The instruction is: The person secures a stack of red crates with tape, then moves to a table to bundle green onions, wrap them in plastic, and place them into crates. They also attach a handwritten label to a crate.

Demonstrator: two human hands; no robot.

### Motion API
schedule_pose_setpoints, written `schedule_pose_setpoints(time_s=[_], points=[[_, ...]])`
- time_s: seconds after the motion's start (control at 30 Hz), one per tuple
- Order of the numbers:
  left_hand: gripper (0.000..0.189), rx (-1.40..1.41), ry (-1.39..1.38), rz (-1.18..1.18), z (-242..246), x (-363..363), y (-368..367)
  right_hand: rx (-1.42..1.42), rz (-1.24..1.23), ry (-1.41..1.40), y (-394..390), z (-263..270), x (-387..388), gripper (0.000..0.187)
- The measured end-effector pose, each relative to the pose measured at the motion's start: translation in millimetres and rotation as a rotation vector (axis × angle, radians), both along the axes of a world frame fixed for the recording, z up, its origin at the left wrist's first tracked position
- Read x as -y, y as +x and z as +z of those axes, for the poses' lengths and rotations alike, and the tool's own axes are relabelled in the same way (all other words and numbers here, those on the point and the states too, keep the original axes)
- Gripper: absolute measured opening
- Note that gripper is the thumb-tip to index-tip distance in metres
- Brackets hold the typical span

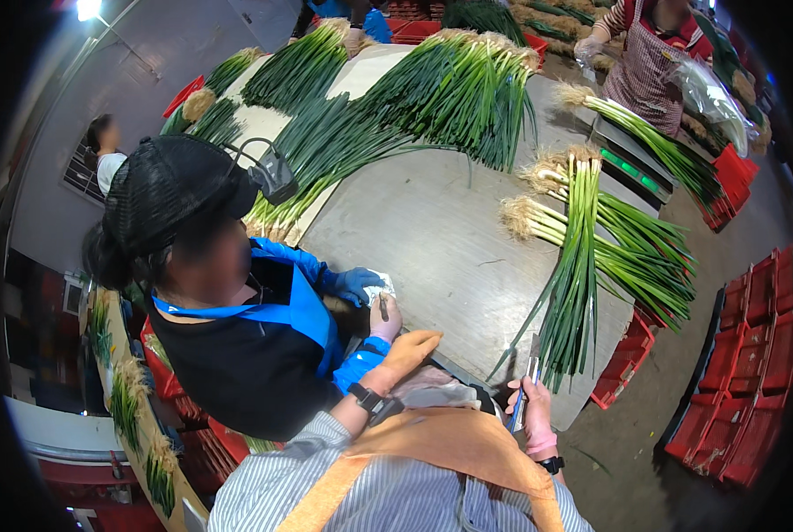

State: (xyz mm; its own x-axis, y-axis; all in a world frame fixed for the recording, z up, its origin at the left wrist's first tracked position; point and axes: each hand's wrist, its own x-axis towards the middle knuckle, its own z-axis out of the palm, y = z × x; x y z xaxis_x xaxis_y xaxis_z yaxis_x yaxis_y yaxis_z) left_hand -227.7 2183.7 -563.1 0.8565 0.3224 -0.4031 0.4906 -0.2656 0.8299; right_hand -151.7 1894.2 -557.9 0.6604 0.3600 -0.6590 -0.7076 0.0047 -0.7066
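My left hand [410,351], in an orange glove, is stretched out over the near table edge beside a co-worker's blue sleeve. Nothing shows in its grasp, and its underside is hidden. In a pink glove, my right hand [535,403] grips a knife [528,382] with a blue handle, its metal blade pointing away from me. The blade is close to the leaf tips of a bunch of green onions [579,246]. That bunch lies across other green onion bunches [642,256], roots toward the far side of the metal table [423,246].
A co-worker [237,332] at my left holds a pen and a white paper [378,286]. Green onion piles [456,93] line the far side. At the right are a scale [629,166] with a lit display and stacked red crates [736,372]. Another person [649,66] stands beyond the scale.
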Motion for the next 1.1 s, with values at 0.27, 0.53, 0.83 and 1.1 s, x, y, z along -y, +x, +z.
schedule_pose_setpoints(time_s=[0.27, 0.53, 0.83, 1.1], points=[[0.039, 0.008, 0.071, -0.088, 3.3, 2.1, 4.3, 0.004, -0.037, -0.008, 5.4, -7.7, 3.6, 0.032], [0.038, 0.004, 0.095, -0.084, 0.0, 2.6, 6.1, -0.019, -0.061, 0.011, 12.7, -0.7, 1.0, 0.032], [0.04, 0.027, 0.097, -0.105, -10.6, -0.9, 8.8, 0.05, -0.032, 0.021, 11.2, 0.4, 4.6, 0.027], [0.04, -0.029, 0.096, -0.101, -4.7, 1.1, 14.9, -0.062, 0.065, 0.001, 8.4, -3.2, 7.0, 0.031]])
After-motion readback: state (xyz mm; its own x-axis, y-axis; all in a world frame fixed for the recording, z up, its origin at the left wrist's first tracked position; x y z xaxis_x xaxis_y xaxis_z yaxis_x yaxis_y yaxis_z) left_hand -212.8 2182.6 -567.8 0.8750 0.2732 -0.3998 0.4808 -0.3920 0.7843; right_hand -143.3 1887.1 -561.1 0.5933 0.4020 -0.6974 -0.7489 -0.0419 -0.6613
